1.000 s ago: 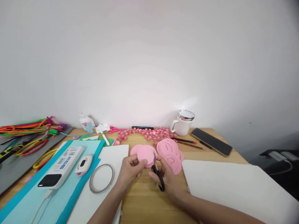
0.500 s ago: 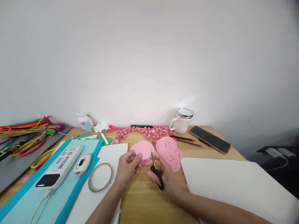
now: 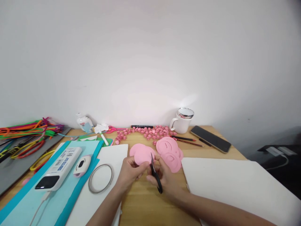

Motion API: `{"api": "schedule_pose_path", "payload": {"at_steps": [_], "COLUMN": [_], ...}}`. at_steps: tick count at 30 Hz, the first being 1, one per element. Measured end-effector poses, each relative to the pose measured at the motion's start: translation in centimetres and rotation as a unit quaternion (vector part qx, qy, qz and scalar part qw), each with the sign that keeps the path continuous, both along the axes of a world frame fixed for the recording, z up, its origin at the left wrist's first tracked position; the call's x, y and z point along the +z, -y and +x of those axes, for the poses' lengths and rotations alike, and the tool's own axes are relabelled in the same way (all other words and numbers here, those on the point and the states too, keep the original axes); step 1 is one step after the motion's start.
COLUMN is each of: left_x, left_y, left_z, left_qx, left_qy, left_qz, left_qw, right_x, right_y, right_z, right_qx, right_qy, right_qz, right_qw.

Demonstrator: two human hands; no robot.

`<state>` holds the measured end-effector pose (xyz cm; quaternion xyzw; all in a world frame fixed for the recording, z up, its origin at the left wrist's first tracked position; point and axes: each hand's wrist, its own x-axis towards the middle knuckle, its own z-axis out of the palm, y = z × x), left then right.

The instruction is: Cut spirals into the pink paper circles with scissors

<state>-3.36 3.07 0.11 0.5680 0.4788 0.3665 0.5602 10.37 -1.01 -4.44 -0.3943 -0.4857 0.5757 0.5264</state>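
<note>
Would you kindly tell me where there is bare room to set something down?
In front, bare desk shows between the left white sheet and the right white sheet, with another strip between that and the phone. Pink discs crowd the middle, pink rolls the back.

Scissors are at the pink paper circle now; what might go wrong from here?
The scissors sit close to the left hand, so a slip might nick the thumb.

The held circle could twist, making the cut stray.

More pink circles show just behind; a stray snip might catch one, though the gap is unclear.
</note>
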Motion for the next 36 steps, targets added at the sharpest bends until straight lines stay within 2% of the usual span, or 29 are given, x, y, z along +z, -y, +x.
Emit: {"api": "schedule_pose_path", "payload": {"at_steps": [9, 14, 22, 36], "left_x": [0.7, 0.8, 1.2, 0.5], "left_y": [0.1, 0.2, 0.2, -0.2], "left_z": [0.2, 0.2, 0.2, 0.0], "left_qx": [0.012, 0.021, 0.019, 0.033], "left_qy": [-0.009, -0.002, 0.011, 0.037], "left_qz": [0.004, 0.006, 0.000, 0.027], "left_qw": [1.000, 1.000, 1.000, 0.998], "right_x": [0.7, 0.5, 0.7, 0.4], "right_y": [0.0, 0.0, 0.2, 0.1], "right_z": [0.0, 0.0, -0.1, 0.1], "right_qx": [0.000, 0.009, -0.008, -0.011], "right_qy": [-0.007, -0.034, 0.000, 0.016], "right_qz": [-0.016, -0.031, -0.051, -0.043], "right_qw": [1.000, 0.999, 0.999, 0.999]}}
